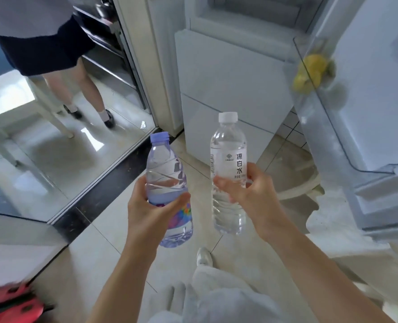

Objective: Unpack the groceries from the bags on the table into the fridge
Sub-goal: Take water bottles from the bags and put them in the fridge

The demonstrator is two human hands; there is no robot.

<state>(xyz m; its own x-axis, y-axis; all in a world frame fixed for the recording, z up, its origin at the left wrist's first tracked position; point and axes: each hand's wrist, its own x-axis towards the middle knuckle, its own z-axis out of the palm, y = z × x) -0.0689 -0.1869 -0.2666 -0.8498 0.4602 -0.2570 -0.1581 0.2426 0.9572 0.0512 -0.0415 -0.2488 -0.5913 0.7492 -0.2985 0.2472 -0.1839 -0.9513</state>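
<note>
Legs and dark shoes of a second person (76, 89) at far left of the white fridge (235, 85), standing on glossy floor beyond a dark threshold strip (104, 194). Left hand (146, 210), nearer than the fridge and left of its lower drawers, fingers and thumb curled round the middle of a purple-capped water bottle (167, 183), held roughly upright with a slight tilt. Right hand (247, 192), directly before the fridge drawers, gripping a clear white-capped water bottle (228, 164) with printed label, upright, just beside the other bottle and apart from it. Open fridge door (379, 101) to the right of the fridge body; its clear door shelf (321, 117) holds yellow fruit (310, 71), blurred
</note>
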